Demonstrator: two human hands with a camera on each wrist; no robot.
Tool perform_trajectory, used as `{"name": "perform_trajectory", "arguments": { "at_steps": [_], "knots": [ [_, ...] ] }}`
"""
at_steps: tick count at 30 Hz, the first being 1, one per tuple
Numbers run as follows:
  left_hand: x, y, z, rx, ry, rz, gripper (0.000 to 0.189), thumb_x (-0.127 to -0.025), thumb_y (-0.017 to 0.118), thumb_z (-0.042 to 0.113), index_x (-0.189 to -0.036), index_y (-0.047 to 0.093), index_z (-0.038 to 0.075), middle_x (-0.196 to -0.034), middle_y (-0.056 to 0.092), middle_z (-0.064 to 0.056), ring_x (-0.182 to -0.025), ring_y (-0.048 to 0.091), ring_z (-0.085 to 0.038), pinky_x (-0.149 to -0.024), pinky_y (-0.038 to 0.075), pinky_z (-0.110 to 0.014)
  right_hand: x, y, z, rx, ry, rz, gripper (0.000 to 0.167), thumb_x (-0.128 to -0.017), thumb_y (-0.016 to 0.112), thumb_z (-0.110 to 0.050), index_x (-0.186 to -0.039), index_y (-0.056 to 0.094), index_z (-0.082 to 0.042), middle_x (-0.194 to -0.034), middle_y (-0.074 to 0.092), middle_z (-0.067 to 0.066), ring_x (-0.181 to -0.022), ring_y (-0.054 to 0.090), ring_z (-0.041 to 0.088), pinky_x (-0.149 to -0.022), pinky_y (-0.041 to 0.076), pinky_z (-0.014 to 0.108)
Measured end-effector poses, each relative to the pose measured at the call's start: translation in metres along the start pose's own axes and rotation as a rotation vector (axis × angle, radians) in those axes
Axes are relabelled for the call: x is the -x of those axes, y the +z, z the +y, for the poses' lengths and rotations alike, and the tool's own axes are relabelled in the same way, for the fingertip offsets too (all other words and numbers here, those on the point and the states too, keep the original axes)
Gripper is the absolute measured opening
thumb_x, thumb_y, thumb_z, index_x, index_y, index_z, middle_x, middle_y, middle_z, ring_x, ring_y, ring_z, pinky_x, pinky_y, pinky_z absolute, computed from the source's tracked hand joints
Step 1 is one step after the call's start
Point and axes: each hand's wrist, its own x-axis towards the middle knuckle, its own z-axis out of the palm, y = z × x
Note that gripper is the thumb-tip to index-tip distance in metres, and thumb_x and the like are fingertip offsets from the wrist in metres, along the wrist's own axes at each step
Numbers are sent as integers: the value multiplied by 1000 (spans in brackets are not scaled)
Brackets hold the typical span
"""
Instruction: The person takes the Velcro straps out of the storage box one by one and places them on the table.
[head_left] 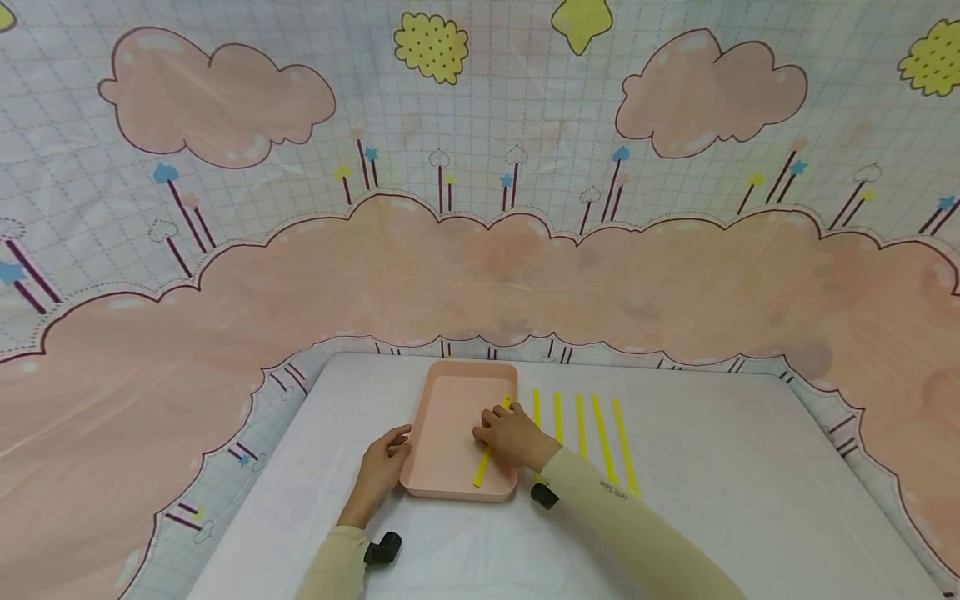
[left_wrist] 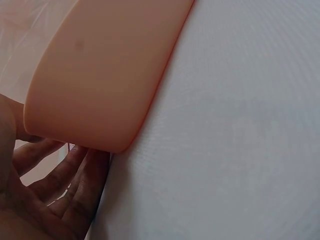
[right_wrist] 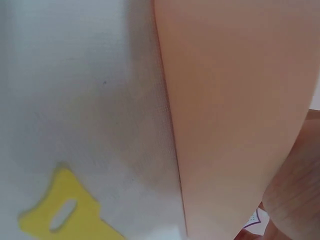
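Note:
A shallow pink tray [head_left: 450, 429] lies on the white table in the head view. My left hand [head_left: 381, 471] holds its left edge near the front corner. In the left wrist view the thumb is at the rim and the fingers [left_wrist: 75, 190] lie against the outer wall, their tips hidden behind the tray. Over the tray's right side, my right hand [head_left: 513, 435] has curled fingers on a yellow strip [head_left: 482, 468] slanting across the tray; the hand covers the strip's middle. The right wrist view shows only part of the right hand [right_wrist: 295, 185] beyond the tray wall.
Right of the tray, several yellow strips [head_left: 581, 425] lie roughly parallel on the white table [head_left: 712, 467]. One strip's end with a slotted head [right_wrist: 75, 210] shows in the right wrist view. A patterned pink and white cloth [head_left: 510, 275] surrounds the table's back and sides.

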Motion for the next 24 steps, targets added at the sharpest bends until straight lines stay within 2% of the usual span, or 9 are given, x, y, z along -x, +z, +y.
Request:
{"name": "perform_trajectory", "arguments": {
  "at_steps": [11,18,24],
  "knots": [
    [-1,0,-3,-11,1,-5,36,-96,57,11,-132,61,7,-118,66,-19,-105,66,-30,-83,53,-38,4,5,4,-9,-109,249,4,-98,55,-25,-100,56,-22,-105,57,-3,-96,54,17,-85,43,38],
    [-2,1,-3,-3,3,-7,37,-96,57,11,-132,61,6,-118,65,-20,-104,66,-30,-83,54,-38,6,7,7,-155,-111,354,15,-94,65,-19,-88,51,-20,-98,53,-5,-88,50,13,-77,38,30],
    [-2,1,-3,-9,2,-8,36,-96,57,12,-132,61,6,-119,66,-19,-105,66,-31,-85,54,-40,8,9,12,-327,-67,423,12,-94,66,-14,-94,56,-21,-101,55,-5,-93,53,13,-80,42,32]
  ]
}}
